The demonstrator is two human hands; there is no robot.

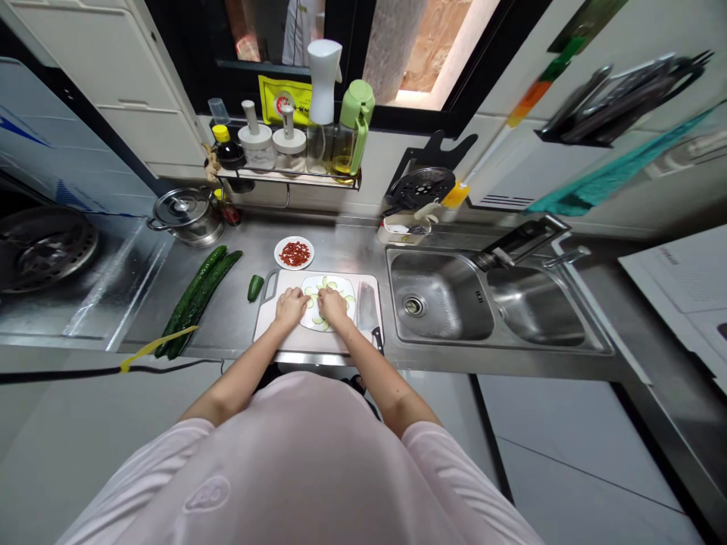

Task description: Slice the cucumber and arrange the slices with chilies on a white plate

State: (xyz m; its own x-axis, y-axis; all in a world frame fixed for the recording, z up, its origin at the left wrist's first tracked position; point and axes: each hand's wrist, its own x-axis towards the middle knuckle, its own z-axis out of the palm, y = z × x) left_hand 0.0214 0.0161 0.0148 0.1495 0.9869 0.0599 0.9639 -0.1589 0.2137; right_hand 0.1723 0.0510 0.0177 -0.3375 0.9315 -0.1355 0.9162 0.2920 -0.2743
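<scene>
My left hand (291, 306) and my right hand (332, 306) rest side by side on a white plate (347, 286), their fingertips among thin cucumber slices (321, 291) laid in a ring. The plate sits on a white cutting board (278, 338). A kitchen knife (368, 312) lies on the board's right side, close to my right hand. Left of the board are a short cucumber piece (255, 288) and two whole cucumbers (198, 299). I cannot tell whether either hand grips a slice.
Chopped red chilies fill a small plate (294, 253) behind the board. A steel sink (440, 295) lies to the right, a lidded pot (187, 216) back left, and a stove burner (45, 250) far left. Bottles stand on a wall shelf (287, 179).
</scene>
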